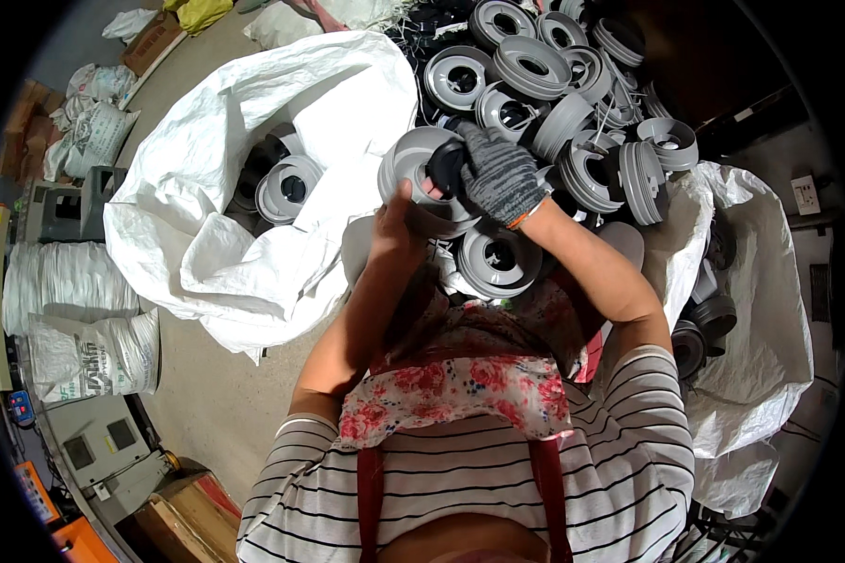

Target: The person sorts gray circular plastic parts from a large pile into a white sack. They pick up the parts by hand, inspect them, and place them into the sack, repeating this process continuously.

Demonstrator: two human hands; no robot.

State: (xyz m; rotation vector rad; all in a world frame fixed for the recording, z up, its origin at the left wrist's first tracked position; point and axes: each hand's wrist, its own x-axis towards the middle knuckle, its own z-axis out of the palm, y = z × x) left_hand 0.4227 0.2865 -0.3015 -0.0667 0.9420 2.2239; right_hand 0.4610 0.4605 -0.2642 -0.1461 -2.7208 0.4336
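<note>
In front of me, my left hand (400, 227) is bare and holds a grey round plastic housing (406, 155) by its near left side. Some of its fingertips show through the housing's opening. My right hand (499, 174), in a grey knitted glove with an orange cuff, is closed at the housing's right side. A dark curved piece (447, 167) sits between the glove and the opening. The right fingers seem to grip it, though the glove partly hides it and its kind is unclear. Another grey housing (499, 260) lies just below, near my lap.
Several similar grey housings (532, 68) are heaped beyond my hands and to the right. A large open white woven sack (207, 122) on the left contains more. Another white sack (770, 310) stands at the right with dark parts inside. Filled sacks (94, 357) sit farther left.
</note>
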